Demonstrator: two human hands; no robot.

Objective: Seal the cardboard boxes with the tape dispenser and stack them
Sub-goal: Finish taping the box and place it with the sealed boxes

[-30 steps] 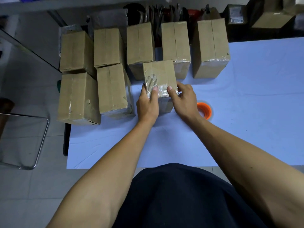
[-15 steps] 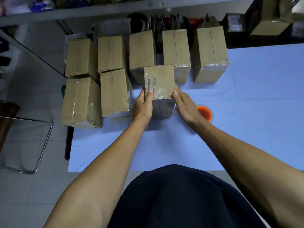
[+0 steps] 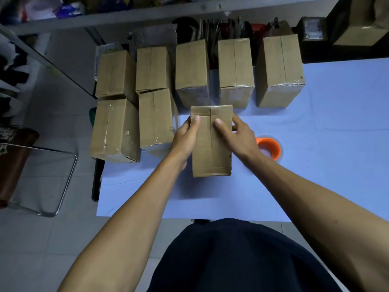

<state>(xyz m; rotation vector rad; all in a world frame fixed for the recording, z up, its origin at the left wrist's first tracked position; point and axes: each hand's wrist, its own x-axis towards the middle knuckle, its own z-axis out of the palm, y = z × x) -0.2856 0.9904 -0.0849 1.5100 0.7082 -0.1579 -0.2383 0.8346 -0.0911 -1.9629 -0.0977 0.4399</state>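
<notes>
- Head view: cardboard box (image 3: 211,142), table centre, just in front of the rows of sealed boxes (image 3: 153,68).
- Left hand (image 3: 185,138), right hand (image 3: 235,135): each grasps one side of the box, thumbs on top.
- Orange tape roll (image 3: 270,149): just right of the box.
- Risk: the box may tip or slip if one grip loosens; the right forearm could knock the roll.

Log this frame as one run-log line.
left hand: holds box | right hand: holds box | box: on table, seam up | orange tape roll: right of box, untouched
</notes>
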